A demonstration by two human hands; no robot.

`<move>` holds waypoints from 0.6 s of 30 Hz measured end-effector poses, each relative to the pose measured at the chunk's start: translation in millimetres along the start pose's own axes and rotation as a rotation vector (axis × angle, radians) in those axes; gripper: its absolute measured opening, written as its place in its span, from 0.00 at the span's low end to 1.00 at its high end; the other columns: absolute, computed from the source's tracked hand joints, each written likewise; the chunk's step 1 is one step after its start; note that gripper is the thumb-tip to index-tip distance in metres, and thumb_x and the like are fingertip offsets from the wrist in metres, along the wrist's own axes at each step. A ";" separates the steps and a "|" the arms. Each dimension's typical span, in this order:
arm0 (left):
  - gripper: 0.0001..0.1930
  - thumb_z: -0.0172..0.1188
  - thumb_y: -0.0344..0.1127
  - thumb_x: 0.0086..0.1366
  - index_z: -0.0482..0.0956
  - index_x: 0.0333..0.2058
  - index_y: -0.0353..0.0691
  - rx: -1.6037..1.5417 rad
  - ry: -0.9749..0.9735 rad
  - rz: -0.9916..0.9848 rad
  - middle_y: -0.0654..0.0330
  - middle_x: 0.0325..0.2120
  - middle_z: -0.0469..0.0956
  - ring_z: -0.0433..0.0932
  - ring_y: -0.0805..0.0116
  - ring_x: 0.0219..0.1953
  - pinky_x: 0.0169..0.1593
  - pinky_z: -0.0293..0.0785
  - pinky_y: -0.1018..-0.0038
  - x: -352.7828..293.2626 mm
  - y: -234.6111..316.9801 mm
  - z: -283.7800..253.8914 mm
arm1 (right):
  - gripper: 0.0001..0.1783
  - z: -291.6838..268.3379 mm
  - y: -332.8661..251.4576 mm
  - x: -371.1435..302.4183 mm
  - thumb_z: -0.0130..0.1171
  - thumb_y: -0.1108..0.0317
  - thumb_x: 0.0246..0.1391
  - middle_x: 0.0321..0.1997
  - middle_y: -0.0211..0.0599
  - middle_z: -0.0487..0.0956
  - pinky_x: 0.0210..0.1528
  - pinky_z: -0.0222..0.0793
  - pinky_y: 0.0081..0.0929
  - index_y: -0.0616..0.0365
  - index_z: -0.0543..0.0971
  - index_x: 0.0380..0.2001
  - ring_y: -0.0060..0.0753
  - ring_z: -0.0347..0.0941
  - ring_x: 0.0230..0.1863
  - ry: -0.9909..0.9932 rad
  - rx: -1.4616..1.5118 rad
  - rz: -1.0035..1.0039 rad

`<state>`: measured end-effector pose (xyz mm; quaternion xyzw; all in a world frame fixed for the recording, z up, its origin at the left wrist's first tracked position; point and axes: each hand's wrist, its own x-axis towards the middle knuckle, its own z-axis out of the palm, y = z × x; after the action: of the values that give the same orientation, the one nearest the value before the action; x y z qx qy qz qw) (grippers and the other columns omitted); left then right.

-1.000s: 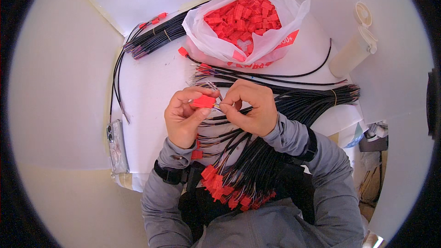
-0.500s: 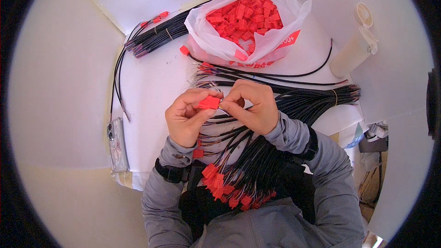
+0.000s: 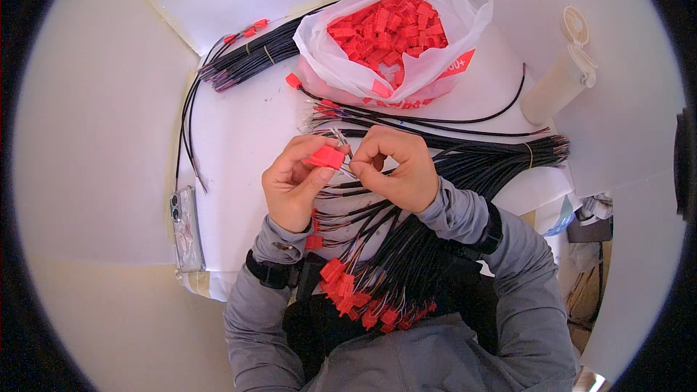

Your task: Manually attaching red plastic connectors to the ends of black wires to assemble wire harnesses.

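Between the thumb and fingers of my left hand [image 3: 292, 183] is a red plastic connector housing [image 3: 327, 157]. Thin wires [image 3: 348, 171] run from its right end toward my right hand [image 3: 396, 167]. The thumb and forefinger of that hand are pinched together on a thin wire close to the housing. Several loose wire ends [image 3: 338, 135] stick up just behind the housing. Under and beside my right hand lies a bundle of black cables [image 3: 479, 167]. Many cables with red connectors [image 3: 345, 290] on their ends hang over the near table edge, by my lap.
A white plastic bag [image 3: 319, 65] full of red housings [image 3: 388, 25] stands at the back. Left of it lies a tied black cable bundle [image 3: 254, 54]. A phone [image 3: 187, 229] rests at the left edge, and a cream bottle [image 3: 559, 87] with its lid up stands at the right.
The red housing has tilted slightly in my left hand. My right fingers have shifted a little away from it, so more of the wires between them shows.
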<state>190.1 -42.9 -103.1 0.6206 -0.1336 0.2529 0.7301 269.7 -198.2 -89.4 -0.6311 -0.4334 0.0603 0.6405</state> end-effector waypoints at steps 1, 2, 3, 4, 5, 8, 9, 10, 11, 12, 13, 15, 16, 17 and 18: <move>0.15 0.54 0.22 0.54 0.69 0.42 0.31 0.030 -0.010 0.000 0.49 0.41 0.69 0.72 0.58 0.43 0.48 0.67 0.67 -0.2 0.0 -0.3 | 0.03 1.4 0.5 -0.1 0.57 0.77 0.40 0.20 0.30 0.69 0.21 0.58 0.16 0.61 0.72 0.20 0.18 0.63 0.19 0.022 0.004 -0.008; 0.15 0.54 0.22 0.54 0.69 0.42 0.31 0.030 -0.011 0.000 0.49 0.41 0.69 0.72 0.58 0.43 0.48 0.67 0.67 -0.5 0.0 0.2 | 0.04 2.2 0.6 -0.2 0.58 0.75 0.39 0.19 0.31 0.69 0.20 0.58 0.17 0.60 0.72 0.20 0.19 0.62 0.18 0.045 0.008 -0.016; 0.15 0.54 0.22 0.54 0.69 0.42 0.32 0.022 -0.004 -0.005 0.50 0.41 0.69 0.72 0.58 0.43 0.48 0.67 0.67 -1.1 0.0 1.0 | 0.04 2.2 0.5 -0.2 0.58 0.75 0.39 0.19 0.31 0.69 0.20 0.58 0.17 0.60 0.72 0.20 0.19 0.62 0.18 0.044 0.008 -0.016; 0.15 0.54 0.21 0.54 0.69 0.42 0.32 0.015 0.002 -0.011 0.50 0.40 0.69 0.72 0.58 0.42 0.48 0.68 0.67 -1.4 0.0 1.6 | 0.04 2.2 0.1 -0.2 0.58 0.74 0.39 0.19 0.31 0.69 0.20 0.58 0.17 0.60 0.72 0.20 0.19 0.62 0.18 0.038 0.005 -0.016; 0.15 0.54 0.21 0.54 0.69 0.42 0.32 0.015 0.003 -0.011 0.50 0.40 0.69 0.72 0.58 0.42 0.48 0.68 0.67 -1.3 0.1 1.8 | 0.05 2.3 0.0 -0.3 0.58 0.74 0.40 0.19 0.31 0.69 0.20 0.58 0.17 0.60 0.72 0.19 0.19 0.62 0.18 0.033 0.002 -0.016; 0.14 0.53 0.21 0.54 0.69 0.42 0.31 -0.025 -0.008 0.004 0.50 0.40 0.69 0.72 0.59 0.43 0.48 0.67 0.68 -0.3 0.9 2.5 | 0.05 2.5 3.7 0.0 0.58 0.72 0.42 0.19 0.27 0.69 0.21 0.57 0.15 0.60 0.72 0.20 0.16 0.61 0.19 0.079 0.066 0.006; 0.14 0.53 0.21 0.54 0.68 0.42 0.31 -0.016 0.005 0.008 0.50 0.40 0.69 0.72 0.60 0.43 0.48 0.67 0.68 -0.3 1.5 1.9 | 0.05 3.0 5.4 0.5 0.58 0.72 0.42 0.19 0.27 0.69 0.21 0.57 0.15 0.60 0.72 0.20 0.16 0.61 0.19 0.079 0.065 0.006; 0.14 0.52 0.21 0.54 0.68 0.42 0.31 -0.007 0.018 0.011 0.50 0.40 0.69 0.72 0.60 0.43 0.48 0.66 0.69 -0.2 1.7 1.6 | 0.06 4.0 7.5 1.0 0.58 0.71 0.43 0.19 0.25 0.69 0.21 0.57 0.15 0.61 0.72 0.21 0.14 0.61 0.19 0.130 0.170 0.116; 0.14 0.52 0.21 0.54 0.68 0.42 0.31 -0.007 0.018 0.011 0.50 0.40 0.69 0.72 0.60 0.43 0.48 0.66 0.69 0.0 1.2 1.7 | 0.06 5.0 10.1 1.2 0.58 0.70 0.44 0.19 0.23 0.69 0.21 0.57 0.14 0.61 0.73 0.21 0.12 0.60 0.20 0.180 0.276 0.226; 0.14 0.52 0.21 0.54 0.68 0.42 0.31 -0.023 0.024 0.014 0.50 0.40 0.69 0.71 0.60 0.43 0.49 0.66 0.69 0.1 1.2 2.4 | 0.06 6.1 13.5 0.6 0.58 0.70 0.44 0.19 0.23 0.69 0.21 0.57 0.14 0.61 0.73 0.21 0.12 0.60 0.20 0.181 0.274 0.224; 0.14 0.52 0.22 0.55 0.68 0.42 0.31 -0.040 0.030 0.017 0.51 0.40 0.69 0.71 0.60 0.43 0.49 0.65 0.70 0.1 1.5 3.0 | 0.06 7.3 18.0 -0.3 0.58 0.70 0.44 0.19 0.22 0.69 0.21 0.56 0.13 0.61 0.73 0.22 0.10 0.60 0.20 0.125 0.277 0.276; 0.14 0.52 0.21 0.55 0.68 0.42 0.31 -0.031 0.025 0.013 0.51 0.40 0.69 0.71 0.60 0.43 0.49 0.65 0.69 0.1 2.1 2.5 | 0.07 7.3 20.8 -0.9 0.58 0.69 0.45 0.19 0.21 0.69 0.20 0.55 0.13 0.61 0.73 0.23 0.09 0.59 0.20 0.069 0.280 0.328; 0.15 0.52 0.21 0.54 0.68 0.43 0.31 -0.023 0.021 0.007 0.51 0.40 0.69 0.71 0.60 0.43 0.49 0.65 0.69 0.4 2.1 2.2 | 0.07 6.3 21.2 -1.2 0.58 0.69 0.45 0.19 0.21 0.69 0.20 0.55 0.12 0.61 0.74 0.23 0.09 0.59 0.20 0.042 0.279 0.328; 0.15 0.52 0.21 0.54 0.68 0.43 0.31 -0.023 0.021 0.008 0.51 0.40 0.69 0.71 0.60 0.43 0.49 0.65 0.69 1.0 2.1 2.2 | 0.07 5.5 21.2 -1.3 0.58 0.69 0.45 0.18 0.21 0.69 0.20 0.55 0.12 0.62 0.74 0.24 0.09 0.59 0.20 0.015 0.279 0.328; 0.15 0.51 0.21 0.55 0.67 0.43 0.31 -0.008 0.014 0.022 0.51 0.40 0.69 0.71 0.60 0.43 0.49 0.65 0.69 1.1 2.1 1.9 | 0.07 5.5 20.0 -1.1 0.58 0.69 0.45 0.18 0.21 0.69 0.20 0.55 0.12 0.62 0.74 0.24 0.09 0.59 0.20 0.014 0.280 0.328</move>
<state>190.2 -44.4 -100.5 0.6142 -0.1364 0.2648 0.7308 274.9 -190.9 -108.1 -0.5986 -0.3077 0.2188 0.7065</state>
